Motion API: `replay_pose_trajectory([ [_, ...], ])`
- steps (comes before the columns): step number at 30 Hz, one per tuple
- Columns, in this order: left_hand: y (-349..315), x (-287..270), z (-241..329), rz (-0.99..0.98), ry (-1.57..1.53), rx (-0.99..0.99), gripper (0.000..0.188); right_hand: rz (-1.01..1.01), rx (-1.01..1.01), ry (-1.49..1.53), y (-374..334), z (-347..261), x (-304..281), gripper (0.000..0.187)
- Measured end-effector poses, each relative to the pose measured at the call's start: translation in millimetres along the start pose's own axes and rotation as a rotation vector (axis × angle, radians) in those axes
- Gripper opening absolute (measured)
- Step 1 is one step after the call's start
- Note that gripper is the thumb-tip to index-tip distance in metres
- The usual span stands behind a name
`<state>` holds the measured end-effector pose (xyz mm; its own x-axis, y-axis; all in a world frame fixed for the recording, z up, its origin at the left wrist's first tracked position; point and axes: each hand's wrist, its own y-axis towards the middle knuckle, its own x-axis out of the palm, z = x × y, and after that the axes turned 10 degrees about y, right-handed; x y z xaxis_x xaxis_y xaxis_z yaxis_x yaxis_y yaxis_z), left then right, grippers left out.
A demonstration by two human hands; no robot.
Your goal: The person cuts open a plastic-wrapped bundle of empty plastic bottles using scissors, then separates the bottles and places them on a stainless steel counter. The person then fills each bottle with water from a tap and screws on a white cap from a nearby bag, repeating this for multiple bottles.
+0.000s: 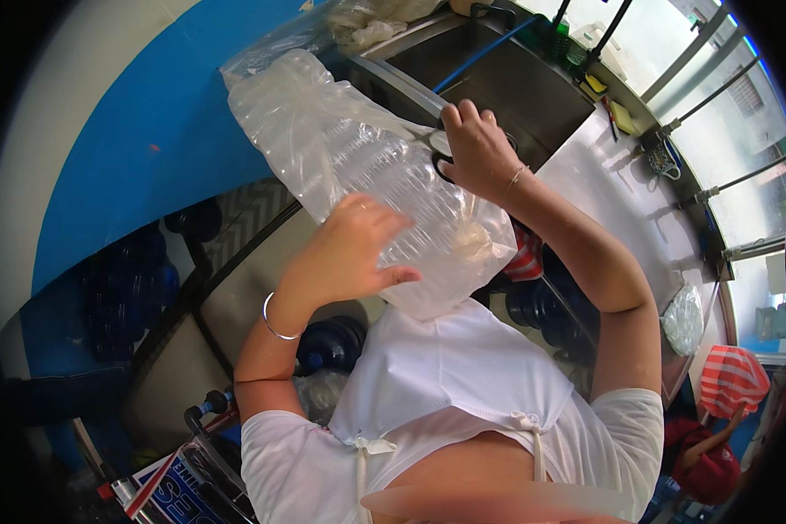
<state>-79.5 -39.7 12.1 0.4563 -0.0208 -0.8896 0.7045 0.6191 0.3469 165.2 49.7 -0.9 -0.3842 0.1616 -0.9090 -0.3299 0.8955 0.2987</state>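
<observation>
A long clear plastic bag (pixel 279 131) lies slantwise in front of me, with clear ribbed plastic bottles (pixel 375 157) packed inside it. My right hand (pixel 480 148) grips a pair of scissors (pixel 439 164) by the black handles, at the bag's right edge; the blades reach left over the plastic. Over the bag's near left side is my left hand (pixel 349 249), its thumb spread from slightly blurred fingers. Nothing shows in its grasp, and whether it touches the plastic is unclear.
Beyond the bag is a steel sink (pixel 498 74) with a blue rod (pixel 480 57) across it. A white counter (pixel 594 192) runs along the windows at right. Dark blue water jugs (pixel 327 342) stand below. At lower right is another person in a red top (pixel 707 467).
</observation>
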Motion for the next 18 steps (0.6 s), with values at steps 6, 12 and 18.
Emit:
replay_pose_trajectory([
  [6,-45,-12,3,-0.432,-0.033,-0.279,0.026,-0.01,0.17,-0.087,6,85,9,0.047],
  [12,-37,-30,-21,0.079,-0.179,-0.326,0.021,-0.112,0.068,0.04,31,89,-4,0.057],
  [18,39,-17,-163,0.299,0.373,-0.731,0.033,-0.202,0.008,0.363,116,-7,-18,0.058],
])
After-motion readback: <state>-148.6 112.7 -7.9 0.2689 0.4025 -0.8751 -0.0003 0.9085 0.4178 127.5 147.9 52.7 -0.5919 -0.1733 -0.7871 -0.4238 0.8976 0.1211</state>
